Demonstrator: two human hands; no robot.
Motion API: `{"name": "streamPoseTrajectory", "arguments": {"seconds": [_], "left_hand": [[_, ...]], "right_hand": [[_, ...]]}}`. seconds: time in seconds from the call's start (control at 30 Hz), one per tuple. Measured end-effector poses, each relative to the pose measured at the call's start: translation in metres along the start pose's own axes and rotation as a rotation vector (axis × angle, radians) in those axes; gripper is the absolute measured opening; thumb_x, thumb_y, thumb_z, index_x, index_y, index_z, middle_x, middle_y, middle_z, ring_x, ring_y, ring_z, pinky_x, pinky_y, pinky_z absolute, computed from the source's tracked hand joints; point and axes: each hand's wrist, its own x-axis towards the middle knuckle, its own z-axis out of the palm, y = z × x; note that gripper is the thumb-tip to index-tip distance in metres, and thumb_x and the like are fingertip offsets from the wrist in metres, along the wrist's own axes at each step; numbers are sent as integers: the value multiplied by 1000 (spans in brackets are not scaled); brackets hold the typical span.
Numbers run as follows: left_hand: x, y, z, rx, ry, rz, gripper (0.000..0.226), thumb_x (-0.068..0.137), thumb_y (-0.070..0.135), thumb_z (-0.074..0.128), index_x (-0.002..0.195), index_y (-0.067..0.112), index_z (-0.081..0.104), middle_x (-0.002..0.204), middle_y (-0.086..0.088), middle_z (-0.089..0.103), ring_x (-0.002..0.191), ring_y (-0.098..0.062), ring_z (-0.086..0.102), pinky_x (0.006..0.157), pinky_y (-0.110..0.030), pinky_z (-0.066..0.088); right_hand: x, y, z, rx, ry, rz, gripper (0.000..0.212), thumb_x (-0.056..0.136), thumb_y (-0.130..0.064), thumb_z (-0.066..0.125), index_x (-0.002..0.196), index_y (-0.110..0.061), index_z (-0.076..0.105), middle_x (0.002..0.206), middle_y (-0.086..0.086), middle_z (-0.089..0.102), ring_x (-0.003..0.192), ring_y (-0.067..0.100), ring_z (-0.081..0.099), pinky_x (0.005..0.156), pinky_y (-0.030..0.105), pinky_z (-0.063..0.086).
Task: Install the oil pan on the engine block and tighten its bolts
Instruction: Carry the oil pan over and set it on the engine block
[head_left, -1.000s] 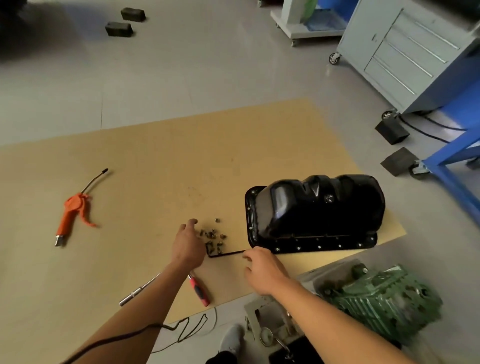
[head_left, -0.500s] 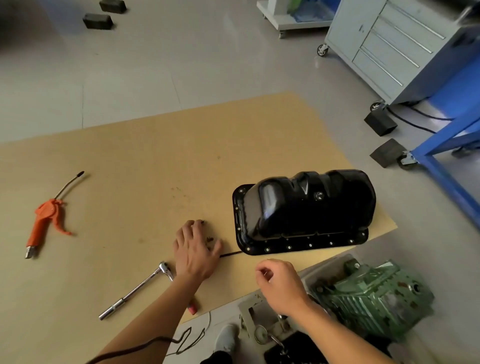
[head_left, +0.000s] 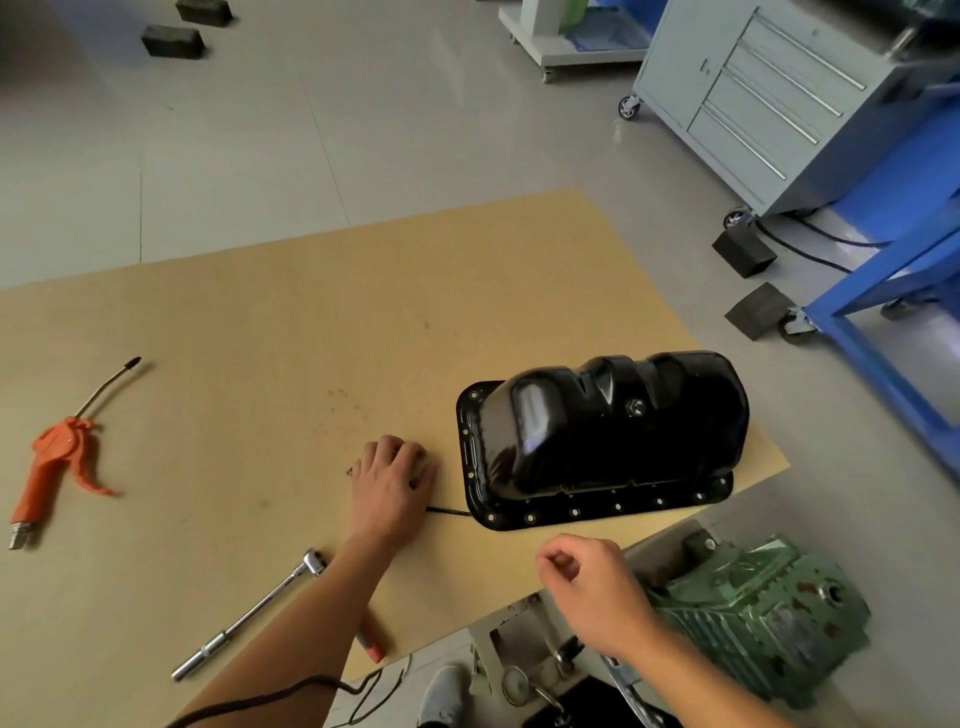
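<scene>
**While the Pan Waits on the Board, Both Hands Are Busy Elsewhere**

Although the job turns on it, the oil pan (head_left: 608, 441) is not yet in either hand. It sits on the tan board (head_left: 311, 338), flange down and glossy sump up, its long axis running roughly 9 to 3 o'clock with the 3 o'clock end a little higher in the view.

The left hand (head_left: 392, 483) lies palm down on the board at the pan's 9 o'clock, near its short end but apart from it. Its fingers are bent down onto the board; whatever they cover is hidden, so I cannot tell whether they grip anything. A thin black strip (head_left: 449, 512) runs from under this hand to the corner of the flange.

The right hand (head_left: 592, 592) hovers at the pan's 6 o'clock, clear of the flange. Its fingers are curled in with the thumb tip against the forefinger, and I cannot tell whether something small is pinched there. The green engine block (head_left: 753, 623) lies just beside it at its 3 o'clock, off the board, and at the pan's 5 o'clock.

My judgement is that the pan must travel toward 5 o'clock, so each hand would take one end: left the 9 o'clock end, right the long front flange. A ratchet (head_left: 254, 613) rests at the left forearm's 9 o'clock, ready for tightening.
</scene>
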Motion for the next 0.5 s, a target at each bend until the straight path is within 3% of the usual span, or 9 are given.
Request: {"name": "streamPoseTrajectory", "arguments": {"seconds": [0.1, 0.23, 0.37, 0.5], "left_hand": [[-3, 0, -5, 71, 12, 57, 16, 94, 30, 63, 95, 15, 67, 104, -3, 59, 99, -31, 53, 85, -42, 39], [-6, -16, -23, 204, 48, 111, 30, 88, 45, 50, 96, 24, 69, 120, -1, 61, 111, -28, 52, 101, -42, 31], [-3, -34, -29, 120, -8, 69, 46, 90, 55, 42, 106, 24, 72, 118, -1, 61, 113, -28, 50, 98, -44, 36], [6, -34, -24, -29, -2, -26, 27, 94, 44, 63, 99, 19, 70, 108, 1, 56, 103, -25, 47, 89, -40, 41]], "right_hand": [[-3, -3, 5, -2, -35, 11, 15, 95, -25, 62, 87, -35, 70, 80, -21, 69, 78, 1, 66, 72, 24, 58], [-4, -5, 6, 6, -80, 6, 15, 95, -26, 61, 86, -34, 70, 84, -25, 68, 80, 1, 65, 71, 22, 56], [-5, 0, 7, 9, -91, 42, 15, 94, -24, 61, 86, -30, 71, 82, -25, 67, 76, 4, 64, 70, 24, 56], [-7, 2, 7, 12, -89, 68, 18, 94, -22, 62, 83, -33, 70, 83, -25, 67, 76, 4, 64, 67, 24, 57]]}}
